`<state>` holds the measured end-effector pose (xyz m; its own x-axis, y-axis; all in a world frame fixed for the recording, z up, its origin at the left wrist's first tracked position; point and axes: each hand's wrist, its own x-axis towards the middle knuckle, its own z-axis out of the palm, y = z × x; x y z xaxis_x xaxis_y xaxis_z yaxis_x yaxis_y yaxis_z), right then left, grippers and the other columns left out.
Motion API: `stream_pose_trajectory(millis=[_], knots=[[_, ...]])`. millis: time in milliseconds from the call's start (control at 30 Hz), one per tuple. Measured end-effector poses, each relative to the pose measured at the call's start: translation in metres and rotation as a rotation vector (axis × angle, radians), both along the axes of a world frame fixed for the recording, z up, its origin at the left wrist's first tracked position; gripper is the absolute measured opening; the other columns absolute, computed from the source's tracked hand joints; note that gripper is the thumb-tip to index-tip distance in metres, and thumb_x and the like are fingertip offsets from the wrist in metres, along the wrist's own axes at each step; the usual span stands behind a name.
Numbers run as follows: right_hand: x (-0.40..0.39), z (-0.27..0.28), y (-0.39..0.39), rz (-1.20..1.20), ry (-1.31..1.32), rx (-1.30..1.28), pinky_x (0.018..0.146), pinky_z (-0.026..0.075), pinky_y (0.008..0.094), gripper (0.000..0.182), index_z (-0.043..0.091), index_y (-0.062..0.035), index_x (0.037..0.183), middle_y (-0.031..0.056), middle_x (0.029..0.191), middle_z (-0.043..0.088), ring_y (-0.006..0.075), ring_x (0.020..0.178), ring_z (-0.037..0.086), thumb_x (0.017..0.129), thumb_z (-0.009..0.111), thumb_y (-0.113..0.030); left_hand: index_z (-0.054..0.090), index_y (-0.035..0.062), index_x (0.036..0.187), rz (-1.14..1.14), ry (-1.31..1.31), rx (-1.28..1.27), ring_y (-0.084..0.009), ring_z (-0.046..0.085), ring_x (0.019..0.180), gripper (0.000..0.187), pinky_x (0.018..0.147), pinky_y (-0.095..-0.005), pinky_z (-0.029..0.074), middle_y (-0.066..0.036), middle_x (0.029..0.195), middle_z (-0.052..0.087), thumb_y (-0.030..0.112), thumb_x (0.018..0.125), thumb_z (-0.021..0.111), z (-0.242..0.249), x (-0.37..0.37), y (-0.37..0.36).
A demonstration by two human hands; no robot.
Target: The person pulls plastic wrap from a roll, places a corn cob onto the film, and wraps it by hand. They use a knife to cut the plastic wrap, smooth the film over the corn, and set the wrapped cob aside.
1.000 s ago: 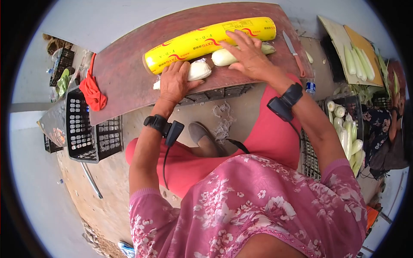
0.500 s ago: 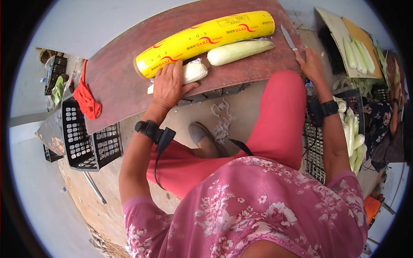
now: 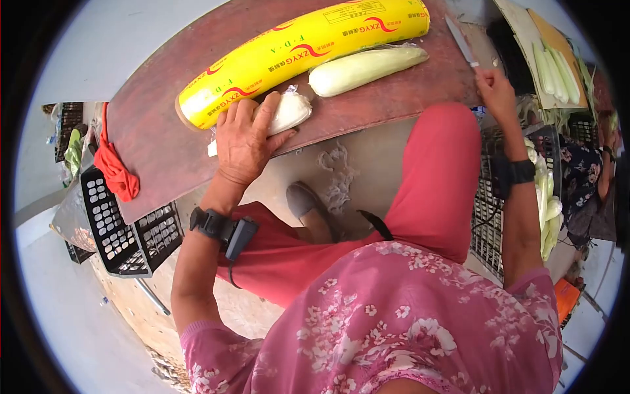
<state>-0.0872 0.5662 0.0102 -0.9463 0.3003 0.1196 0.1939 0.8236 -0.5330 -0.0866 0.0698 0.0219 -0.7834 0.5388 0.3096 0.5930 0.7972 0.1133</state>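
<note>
On the red-brown table, my left hand is wrapped over a pale, film-covered vegetable near the front edge. Behind it lies a long yellow roll of plastic film, slanting up to the right. A second light green vegetable rests alone in front of the roll. At the table's right edge my right hand is closed on the handle of a knife, whose blade points up and to the left.
Black crates and a red cloth are at the left. Wrapped vegetables fill a crate at the right. Farther right are a board with cut stalks and another person's arm. Scraps lie on the floor.
My right hand, beside the knife handle before, now grips it, with the knife shifted slightly. The view has shifted a little. My left hand stays on the wrapped vegetable.
</note>
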Motion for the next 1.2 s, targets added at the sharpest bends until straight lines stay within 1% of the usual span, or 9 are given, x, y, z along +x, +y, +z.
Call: stream_pose_trajectory(millis=[100, 200, 333, 467, 667, 867, 967, 1067, 1200], knots=[[0.021, 0.033, -0.016, -0.133, -0.069, -0.441, 0.051, 0.042, 0.022, 0.023, 0.056, -0.0026, 0.108, 0.0021, 0.075, 0.064, 0.0071, 0.059, 0.055, 0.093, 0.062, -0.018, 0.057, 0.0105, 0.125, 0.019, -0.026, 0.02, -0.0275, 0.057, 0.092, 0.069, 0.081, -0.0408, 0.043, -0.008, 0.097, 0.057, 0.037, 0.066, 0.082, 0.003, 0.0, 0.003], [0.05, 0.068, -0.065, 0.039, 0.018, -0.72, 0.051, 0.039, 0.0178, 0.029, 0.05, -0.0032, 0.119, 0.0021, 0.081, 0.065, 0.0048, 0.057, 0.052, 0.095, 0.059, -0.016, 0.057, 0.0105, 0.121, 0.001, -0.009, 0.059, -0.0266, 0.055, 0.089, 0.066, 0.077, -0.04, 0.041, -0.007, 0.092, 0.056, 0.035, 0.065, 0.082, 0.004, -0.001, 0.003], [0.08, 0.09, -0.148, 0.222, -0.108, -0.731, 0.056, 0.045, 0.0211, 0.038, 0.047, -0.005, 0.13, 0.0062, 0.089, 0.066, 0.0088, 0.062, 0.058, 0.093, 0.056, -0.005, 0.057, 0.0089, 0.12, -0.005, -0.019, 0.065, -0.0277, 0.055, 0.09, 0.064, 0.078, -0.0402, 0.041, -0.008, 0.094, 0.057, 0.037, 0.067, 0.081, 0.004, -0.002, 0.001], [0.088, 0.088, -0.21, 0.454, -0.09, -0.486, 0.076, 0.054, 0.0327, 0.04, 0.049, -0.0014, 0.129, 0.0174, 0.099, 0.067, 0.0218, 0.087, 0.069, 0.089, 0.054, 0.004, 0.057, 0.0079, 0.12, -0.006, -0.049, 0.058, -0.0297, 0.057, 0.092, 0.065, 0.08, -0.0411, 0.042, -0.01, 0.098, 0.059, 0.037, 0.067, 0.082, 0.004, -0.003, -0.001], [0.092, 0.073, -0.235, 0.544, -0.057, -0.461, 0.083, 0.053, 0.0391, 0.043, 0.048, 0.0013, 0.129, 0.0242, 0.111, 0.062, 0.0361, 0.1, 0.065, 0.087, 0.051, 0.008, 0.059, 0.0092, 0.118, -0.012, -0.052, 0.05, -0.0279, 0.057, 0.09, 0.063, 0.079, -0.0405, 0.042, -0.008, 0.096, 0.059, 0.036, 0.065, 0.082, 0.002, -0.006, -0.004], [0.089, 0.064, -0.251, 0.529, -0.057, -0.404, 0.083, 0.052, 0.0429, 0.046, 0.046, 0.0021, 0.129, 0.0249, 0.111, 0.06, 0.0402, 0.101, 0.062, 0.084, 0.05, 0.011, 0.06, 0.0099, 0.116, -0.028, -0.061, 0.031, -0.0261, 0.056, 0.089, 0.062, 0.079, -0.0399, 0.041, -0.006, 0.093, 0.059, 0.035, 0.064, 0.082, 0.006, -0.012, -0.006], [0.088, 0.067, -0.253, 0.466, -0.104, -0.415, 0.09, 0.051, 0.0354, 0.044, 0.046, 0.0009, 0.134, 0.0217, 0.116, 0.061, 0.0304, 0.11, 0.064, 0.091, 0.049, 0.009, 0.061, 0.0102, 0.115, -0.034, -0.078, 0.022, -0.0257, 0.056, 0.09, 0.061, 0.079, -0.0399, 0.041, -0.006, 0.093, 0.059, 0.035, 0.063, 0.083, 0.01, -0.015, -0.007], [0.087, 0.069, -0.255, 0.436, -0.116, -0.447, 0.091, 0.051, 0.0359, 0.043, 0.046, 0.0009, 0.134, 0.0216, 0.114, 0.061, 0.0309, 0.109, 0.064, 0.092, 0.049, 0.008, 0.062, 0.0111, 0.114, -0.065, -0.05, 0.044, -0.0247, 0.054, 0.089, 0.062, 0.076, -0.0397, 0.039, -0.004, 0.09, 0.058, 0.035, 0.061, 0.083, 0.01, -0.02, -0.009], [0.088, 0.065, -0.26, 0.454, -0.044, -0.426, 0.084, 0.051, 0.0431, 0.048, 0.045, 0.0031, 0.13, 0.0251, 0.113, 0.059, 0.0416, 0.101, 0.061, 0.083, 0.048, 0.013, 0.063, 0.011, 0.114, -0.079, -0.048, 0.053, -0.0245, 0.054, 0.088, 0.063, 0.075, -0.0398, 0.038, -0.004, 0.089, 0.058, 0.034, 0.059, 0.083, 0.011, -0.023, -0.01]])
